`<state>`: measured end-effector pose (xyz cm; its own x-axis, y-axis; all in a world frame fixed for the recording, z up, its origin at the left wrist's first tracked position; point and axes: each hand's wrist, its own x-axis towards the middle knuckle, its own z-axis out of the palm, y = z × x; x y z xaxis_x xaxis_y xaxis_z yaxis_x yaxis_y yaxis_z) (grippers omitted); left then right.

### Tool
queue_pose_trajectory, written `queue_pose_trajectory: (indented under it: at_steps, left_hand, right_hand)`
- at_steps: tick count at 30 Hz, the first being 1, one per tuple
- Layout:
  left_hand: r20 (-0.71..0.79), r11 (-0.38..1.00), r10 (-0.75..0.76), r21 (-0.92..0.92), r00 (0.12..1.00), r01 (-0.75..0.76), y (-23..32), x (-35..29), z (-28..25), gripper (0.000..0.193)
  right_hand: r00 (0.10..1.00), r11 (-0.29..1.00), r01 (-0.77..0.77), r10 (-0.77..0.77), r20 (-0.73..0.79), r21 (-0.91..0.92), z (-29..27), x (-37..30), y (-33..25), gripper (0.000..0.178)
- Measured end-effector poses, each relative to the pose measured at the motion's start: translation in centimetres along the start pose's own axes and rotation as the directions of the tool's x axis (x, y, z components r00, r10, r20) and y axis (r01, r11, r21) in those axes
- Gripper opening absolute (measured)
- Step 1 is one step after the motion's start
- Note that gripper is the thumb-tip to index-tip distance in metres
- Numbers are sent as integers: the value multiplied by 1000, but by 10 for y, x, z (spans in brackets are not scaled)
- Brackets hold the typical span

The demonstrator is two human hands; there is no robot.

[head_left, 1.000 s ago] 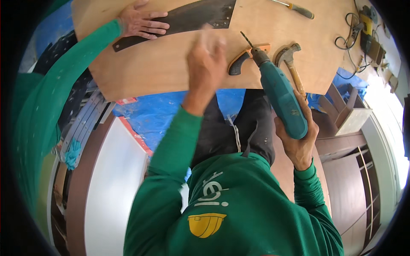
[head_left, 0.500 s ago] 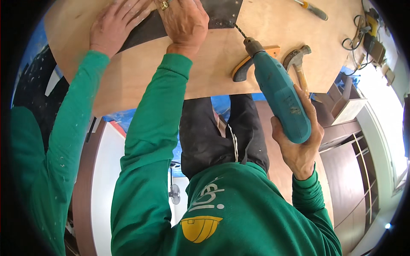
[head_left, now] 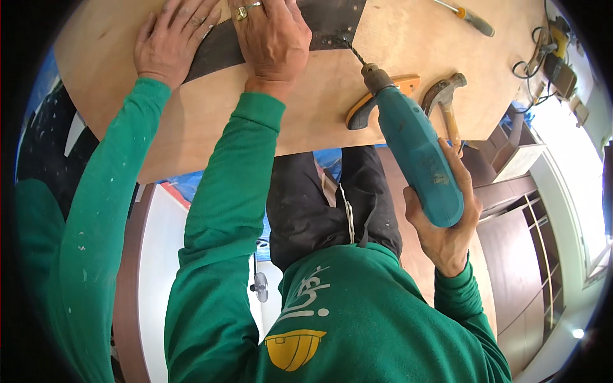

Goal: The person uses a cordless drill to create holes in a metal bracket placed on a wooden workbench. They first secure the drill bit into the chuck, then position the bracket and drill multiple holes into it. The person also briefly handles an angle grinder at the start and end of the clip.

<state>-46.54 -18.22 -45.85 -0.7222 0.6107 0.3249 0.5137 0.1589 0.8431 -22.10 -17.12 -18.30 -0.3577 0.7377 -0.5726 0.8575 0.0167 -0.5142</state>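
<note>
- Your left hand (head_left: 274, 48) has come down onto the saw blade (head_left: 333, 27); its finger spread I cannot tell.
- Your right hand (head_left: 449, 239) wraps the drill (head_left: 415, 147), which extends far-left.

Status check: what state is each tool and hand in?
Saw blade: flat on board
Drill: gripped in right hand; running or not, unclear
Drill bit: fitted, tip at blade's holed end
Left hand: on blade, fingertips out of frame
Co-worker's hand: laid flat
Black-and-orange handle: lying apart from blade
Hammer: lying, unheld
Screwdriver: lying, unheld
</note>
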Motion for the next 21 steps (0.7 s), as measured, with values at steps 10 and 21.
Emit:
queue_pose_trajectory:
  at_steps: [10, 21]
  left_hand:
    - [9, 999, -34, 42, 999, 33, -2, 0, 0, 46]
    - [249, 875, 19, 464, 968, -137, 9, 7, -18, 44]
  right_hand:
    - [994, 994, -109, 109, -5, -16, -1, -3, -8, 84]
    - [997, 995, -75, 77, 31, -69, -5, 5, -33, 82]
